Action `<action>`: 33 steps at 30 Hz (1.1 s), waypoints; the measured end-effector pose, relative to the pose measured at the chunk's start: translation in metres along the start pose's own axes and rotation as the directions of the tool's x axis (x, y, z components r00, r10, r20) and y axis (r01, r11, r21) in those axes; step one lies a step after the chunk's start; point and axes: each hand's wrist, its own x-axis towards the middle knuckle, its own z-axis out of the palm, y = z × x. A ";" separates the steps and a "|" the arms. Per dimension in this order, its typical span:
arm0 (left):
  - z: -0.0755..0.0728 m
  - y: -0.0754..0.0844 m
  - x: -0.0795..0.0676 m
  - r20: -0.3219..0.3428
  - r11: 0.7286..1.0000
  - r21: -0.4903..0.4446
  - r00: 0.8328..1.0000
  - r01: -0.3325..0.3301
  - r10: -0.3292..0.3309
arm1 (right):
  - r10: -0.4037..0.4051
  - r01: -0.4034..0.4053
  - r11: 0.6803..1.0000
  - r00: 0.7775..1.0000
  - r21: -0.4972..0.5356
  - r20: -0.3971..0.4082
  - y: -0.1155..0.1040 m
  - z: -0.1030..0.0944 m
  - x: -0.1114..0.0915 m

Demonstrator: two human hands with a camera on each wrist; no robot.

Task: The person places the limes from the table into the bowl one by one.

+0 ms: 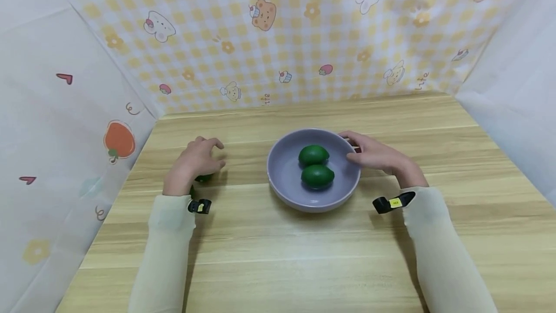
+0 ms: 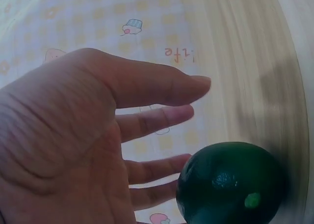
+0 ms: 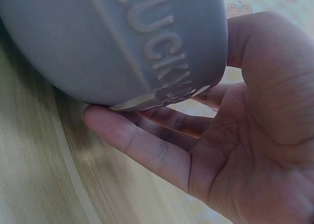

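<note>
A grey-lilac bowl [image 1: 282,182] stands in the middle of the table, with two green limes [image 1: 317,177] lying side by side in it. My right hand [image 1: 373,151] holds the bowl's right side, thumb at the rim and fingers against the outer wall. In the right wrist view, raised letters reading "LUCKY" show on the bowl [image 3: 113,47], with fingertips under its curve. Left of the bowl, my left hand [image 1: 195,161] hovers with parted, loosely bent fingers. Beneath it a lime [image 1: 204,177] is mostly hidden; the left wrist view shows a lime [image 2: 230,184] beside the fingers, ungripped.
Another bit of green [image 1: 191,190] peeks out by the left wrist. Behind the wooden table [image 1: 278,264] hangs a yellow checked cloth [image 1: 295,37] with cartoon prints. Pale cloths [image 1: 56,124] flank the table on both sides.
</note>
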 end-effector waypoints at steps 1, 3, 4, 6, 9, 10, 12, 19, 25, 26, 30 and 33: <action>0.000 -0.001 -0.001 0.005 1.000 0.000 1.000 0.007 -0.007 | -0.001 0.001 1.000 1.000 0.002 0.000 0.000 0.000 0.000; 0.000 -0.003 -0.002 0.013 1.000 0.000 1.000 0.024 -0.024 | -0.002 0.002 1.000 1.000 0.004 -0.002 0.000 0.001 -0.001; -0.001 -0.004 -0.003 0.017 1.000 -0.001 0.999 0.031 -0.031 | -0.003 0.003 1.000 1.000 0.004 -0.002 0.000 0.001 -0.001; -0.001 -0.006 -0.003 0.032 0.999 -0.003 0.999 0.042 -0.042 | -0.006 0.006 1.000 1.000 0.004 -0.004 0.001 0.001 -0.001; -0.002 -0.009 -0.004 0.048 0.998 -0.011 0.997 0.055 -0.055 | -0.009 0.010 1.000 1.000 0.006 -0.002 0.001 0.002 0.000; -0.002 -0.010 -0.004 0.052 0.998 -0.010 0.997 0.056 -0.055 | -0.011 0.011 1.000 1.000 0.006 -0.002 0.001 0.002 0.001; -0.002 -0.011 -0.004 0.062 0.998 -0.015 0.996 0.066 -0.065 | -0.009 0.009 1.000 1.000 0.003 -0.001 0.001 0.002 0.001; -0.002 -0.012 -0.006 0.102 0.994 -0.016 0.989 0.105 -0.103 | 0.001 -0.001 1.000 1.000 0.003 -0.002 0.002 0.001 0.001; -0.004 -0.012 -0.006 0.138 0.995 -0.015 0.986 0.100 -0.097 | 0.006 -0.006 1.000 1.000 0.002 -0.005 0.002 0.000 0.001; -0.004 -0.012 -0.006 0.142 0.995 -0.015 0.985 0.098 -0.095 | 0.008 -0.007 1.000 1.000 0.003 -0.004 0.002 0.000 0.001; -0.004 -0.012 -0.006 0.150 0.995 -0.010 0.984 0.095 -0.092 | 0.011 -0.011 1.000 1.000 0.002 0.001 0.002 0.000 0.001; -0.005 -0.013 -0.007 0.157 0.996 -0.010 0.984 0.092 -0.089 | 0.009 -0.009 1.000 1.000 -0.003 0.002 0.002 -0.001 0.002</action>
